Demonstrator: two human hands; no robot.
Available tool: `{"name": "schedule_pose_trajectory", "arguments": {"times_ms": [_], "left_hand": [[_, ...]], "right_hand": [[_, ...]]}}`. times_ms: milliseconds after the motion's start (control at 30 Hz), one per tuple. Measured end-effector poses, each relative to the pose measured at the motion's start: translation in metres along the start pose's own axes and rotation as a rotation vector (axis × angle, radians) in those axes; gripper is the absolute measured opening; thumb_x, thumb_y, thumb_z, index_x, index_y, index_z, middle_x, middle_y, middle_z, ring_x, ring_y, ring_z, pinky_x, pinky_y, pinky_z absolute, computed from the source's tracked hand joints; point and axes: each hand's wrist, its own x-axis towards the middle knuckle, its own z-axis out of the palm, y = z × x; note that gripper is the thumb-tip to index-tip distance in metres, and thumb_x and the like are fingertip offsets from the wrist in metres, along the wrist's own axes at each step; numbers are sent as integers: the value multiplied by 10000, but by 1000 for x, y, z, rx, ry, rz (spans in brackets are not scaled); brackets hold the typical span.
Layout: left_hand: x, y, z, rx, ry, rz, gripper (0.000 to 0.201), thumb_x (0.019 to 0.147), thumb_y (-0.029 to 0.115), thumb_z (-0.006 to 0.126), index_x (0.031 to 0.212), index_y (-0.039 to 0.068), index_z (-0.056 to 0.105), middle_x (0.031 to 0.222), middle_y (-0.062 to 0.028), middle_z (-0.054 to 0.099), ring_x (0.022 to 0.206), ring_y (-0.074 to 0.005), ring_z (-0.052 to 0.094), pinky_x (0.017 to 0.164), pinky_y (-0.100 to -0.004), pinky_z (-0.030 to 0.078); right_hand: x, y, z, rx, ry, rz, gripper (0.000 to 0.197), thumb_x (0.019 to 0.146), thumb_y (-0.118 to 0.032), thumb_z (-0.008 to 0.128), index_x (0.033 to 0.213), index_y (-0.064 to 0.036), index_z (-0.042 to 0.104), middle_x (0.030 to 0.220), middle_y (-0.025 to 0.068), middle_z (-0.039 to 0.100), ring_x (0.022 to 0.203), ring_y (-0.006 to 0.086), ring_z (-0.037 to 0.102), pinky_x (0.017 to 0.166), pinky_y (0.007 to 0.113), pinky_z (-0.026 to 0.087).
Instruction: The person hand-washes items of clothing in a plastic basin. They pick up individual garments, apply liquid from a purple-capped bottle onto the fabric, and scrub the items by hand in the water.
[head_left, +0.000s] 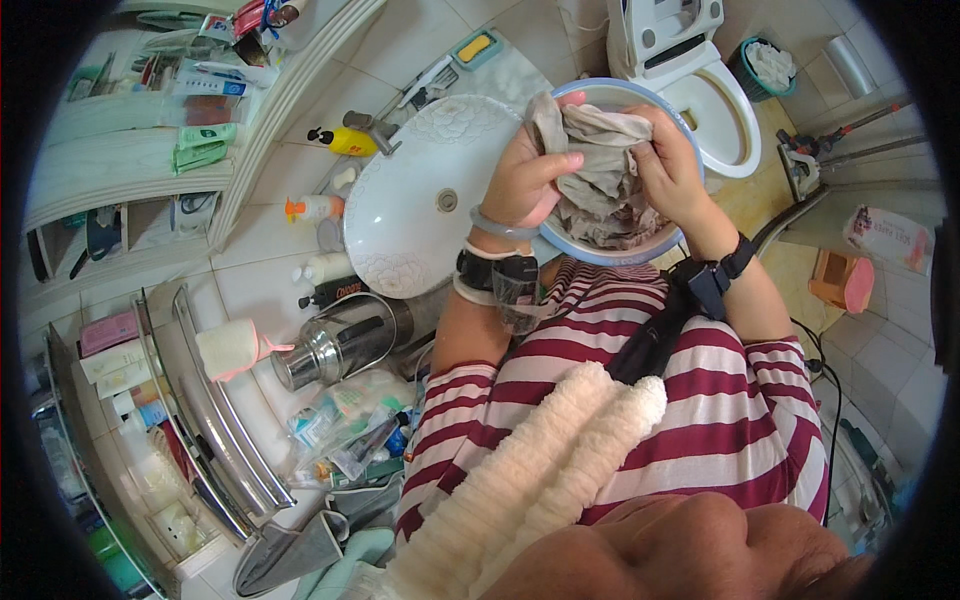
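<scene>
A wet greyish-beige cloth (590,160) is bunched up between my two hands, its lower folds lying in a round basin with a light blue rim (600,257). My left hand (527,178) grips the cloth's left side, thumb pressed over it. On the other side my right hand (668,165) pinches the upper right part between thumb and bent fingers. The basin stands just right of the white washbasin (420,190) with its drain. What lies under the cloth in the basin is hidden.
Beyond the basin is a white toilet (715,115) with its lid up, a teal waste bin (765,70) beside it. Left of the washbasin stand a yellow bottle (347,141), an orange-topped bottle (314,208) and a steel flask (340,345). Crowded shelves (130,150) line the left wall.
</scene>
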Motion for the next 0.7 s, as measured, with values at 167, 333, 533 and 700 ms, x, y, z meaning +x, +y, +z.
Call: {"name": "schedule_pose_trajectory", "arguments": {"times_ms": [167,333,533,700], "left_hand": [[-6,19,17,-39,-79,61,707,700,-171,515,1358,1,323,1290,-135,449,1210,-214,427,1024,-339,344],[-10,24,17,-77,-133,84,685,714,-151,522,1354,-9,322,1303,-148,436,1225,-224,414,1032,-365,330],[-7,25,15,-231,-170,42,604,771,-88,546,1336,-10,344,1257,-142,462,1203,-232,429,1032,-378,320],[-1,1,-22,548,27,83,575,772,-84,597,1300,29,399,1182,-86,486,1085,-161,479,939,-299,405]], "right_hand": [[-2,-4,-2,89,110,34,179,914,-40,439,1051,9,543,960,83,576,896,181,540,820,273,414],[-2,-7,-8,313,50,75,231,961,-129,413,1080,22,542,1022,57,567,950,148,517,853,261,395],[0,-4,-8,394,39,147,266,956,-171,408,1098,18,531,1042,51,540,968,142,493,879,262,371],[-7,43,-19,489,-144,458,194,893,-135,490,1006,2,569,914,15,556,823,122,494,744,265,407]]}}
